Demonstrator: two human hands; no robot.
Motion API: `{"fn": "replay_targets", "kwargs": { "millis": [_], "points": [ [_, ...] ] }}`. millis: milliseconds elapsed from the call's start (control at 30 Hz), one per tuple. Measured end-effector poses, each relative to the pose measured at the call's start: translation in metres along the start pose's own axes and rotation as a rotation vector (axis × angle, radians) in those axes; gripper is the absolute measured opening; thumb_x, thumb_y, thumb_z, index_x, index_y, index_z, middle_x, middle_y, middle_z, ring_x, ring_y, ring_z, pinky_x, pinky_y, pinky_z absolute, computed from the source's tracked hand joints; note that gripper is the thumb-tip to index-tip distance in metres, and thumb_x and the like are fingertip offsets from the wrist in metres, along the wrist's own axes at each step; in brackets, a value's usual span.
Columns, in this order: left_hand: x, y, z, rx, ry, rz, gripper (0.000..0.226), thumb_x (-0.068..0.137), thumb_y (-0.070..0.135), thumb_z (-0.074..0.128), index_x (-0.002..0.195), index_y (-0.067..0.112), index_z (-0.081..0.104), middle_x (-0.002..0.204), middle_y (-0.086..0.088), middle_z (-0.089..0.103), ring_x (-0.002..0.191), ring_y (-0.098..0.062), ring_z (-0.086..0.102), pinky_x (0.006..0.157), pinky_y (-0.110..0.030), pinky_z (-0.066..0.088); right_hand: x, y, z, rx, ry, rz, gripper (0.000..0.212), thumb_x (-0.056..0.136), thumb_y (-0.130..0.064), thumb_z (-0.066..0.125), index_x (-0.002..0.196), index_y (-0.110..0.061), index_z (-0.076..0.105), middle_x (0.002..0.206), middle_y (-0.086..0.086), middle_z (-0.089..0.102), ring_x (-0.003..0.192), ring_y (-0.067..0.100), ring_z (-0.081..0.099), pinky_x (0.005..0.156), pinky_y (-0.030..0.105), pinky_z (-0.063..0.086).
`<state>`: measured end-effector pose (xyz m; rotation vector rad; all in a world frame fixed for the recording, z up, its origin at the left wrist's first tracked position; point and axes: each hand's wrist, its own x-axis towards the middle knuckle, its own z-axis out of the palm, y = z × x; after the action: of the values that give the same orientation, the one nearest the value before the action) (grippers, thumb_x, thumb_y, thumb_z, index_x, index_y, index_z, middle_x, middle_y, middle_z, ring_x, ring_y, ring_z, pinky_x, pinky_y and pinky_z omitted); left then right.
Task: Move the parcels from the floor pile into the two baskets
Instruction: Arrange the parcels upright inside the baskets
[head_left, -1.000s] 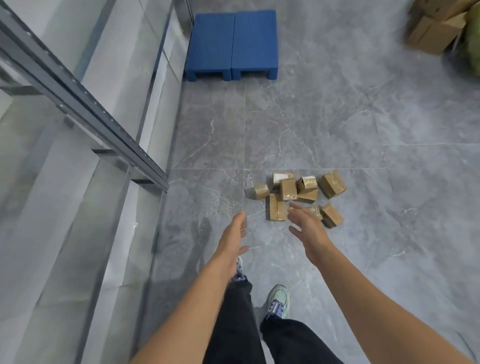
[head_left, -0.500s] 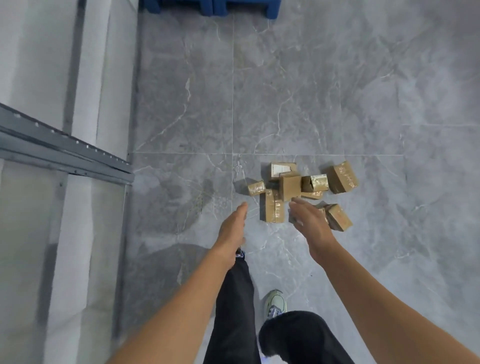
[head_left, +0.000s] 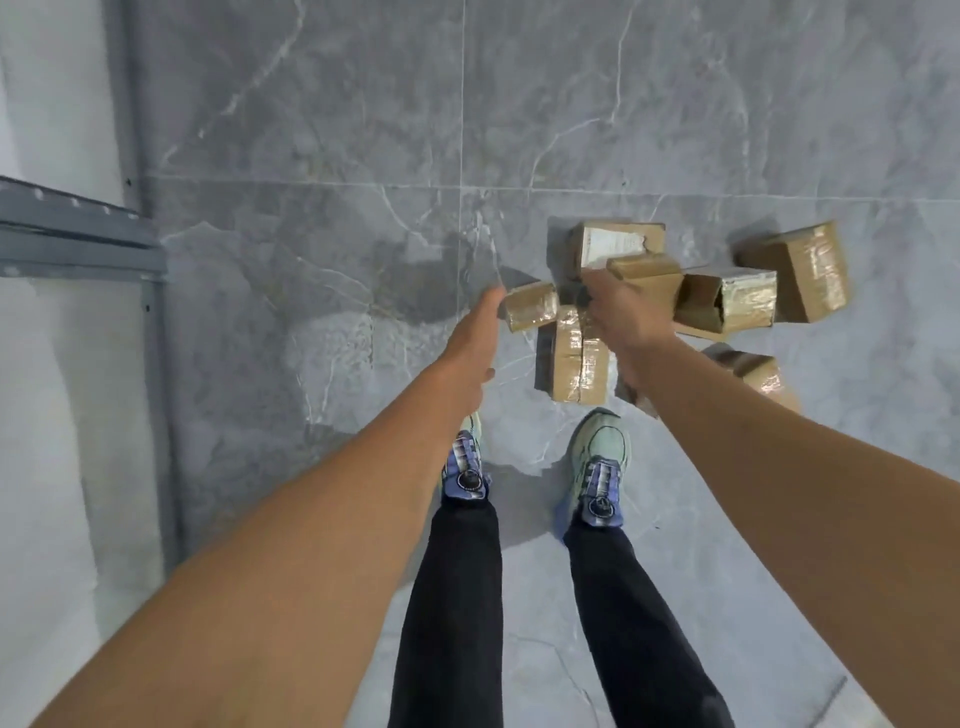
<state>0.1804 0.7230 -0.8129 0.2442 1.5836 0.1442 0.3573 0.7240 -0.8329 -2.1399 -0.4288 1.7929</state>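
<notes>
Both hands have come down onto the parcels (head_left: 577, 358) piled on the floor (head_left: 311, 104): left hand (head_left: 472, 340), grip wide, touches the small parcel (head_left: 532, 312); right hand (head_left: 621, 322) covers another, grip hidden, so nothing is lifted yet.

brown cardboard parcels, clear-taped, in a loose pile on the floor, right of centre. leftmost: small parcel (head_left: 530, 313), tilted. just near of it, touching, a long flat parcel (head_left: 579, 358) lying near-to-far. far side: labelled parcel (head_left: 613, 241), white label up. mid parcel (head_left: 649, 273) sits beside a shiny-taped parcel (head_left: 737, 301). far-right parcel (head_left: 802, 270) askew. near-right parcel (head_left: 758, 374) apart, partly hidden.
</notes>
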Motion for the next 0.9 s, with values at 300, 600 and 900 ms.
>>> {"fn": "replay_targets", "kwargs": {
  "millis": [300, 600, 900],
  "points": [
    [0.134, -0.032, 0.026, -0.173, 0.013, -0.043, 0.074, 0.096, 0.076, 0.041, 0.153, 0.028, 0.044, 0.162, 0.0, 0.039, 0.145, -0.021, 0.039, 0.114, -0.051, 0.038, 0.121, 0.046, 0.019, -0.051, -0.008, 0.127, 0.073, 0.096, -0.067, 0.054, 0.148, -0.016, 0.053, 0.146, 0.005, 0.058, 0.13, 0.025, 0.055, 0.117, 0.049, 0.037],
    [0.114, -0.042, 0.021, -0.27, -0.071, 0.014, 0.065, 0.099, 0.074, 0.035, 0.142, 0.029, 0.056, 0.144, 0.003, 0.058, 0.134, -0.015, 0.049, 0.109, -0.049, 0.036, 0.092, 0.045, 0.039, -0.09, -0.024, 0.061, 0.069, 0.096, -0.069, 0.046, 0.139, -0.017, 0.061, 0.14, 0.0, 0.062, 0.133, 0.025, 0.052, 0.121, 0.054, 0.03],
    [-0.049, -0.011, -0.034, -0.374, -0.098, 0.196, 0.065, 0.101, 0.074, 0.03, 0.15, 0.037, 0.05, 0.148, 0.009, 0.056, 0.14, -0.007, 0.043, 0.116, -0.048, 0.033, -0.064, -0.03, 0.053, -0.112, -0.108, -0.13, 0.057, 0.081, -0.078, 0.045, 0.093, -0.034, 0.078, 0.12, -0.007, 0.075, 0.123, 0.017, 0.062, 0.118, 0.048, 0.037]
  ]
}}
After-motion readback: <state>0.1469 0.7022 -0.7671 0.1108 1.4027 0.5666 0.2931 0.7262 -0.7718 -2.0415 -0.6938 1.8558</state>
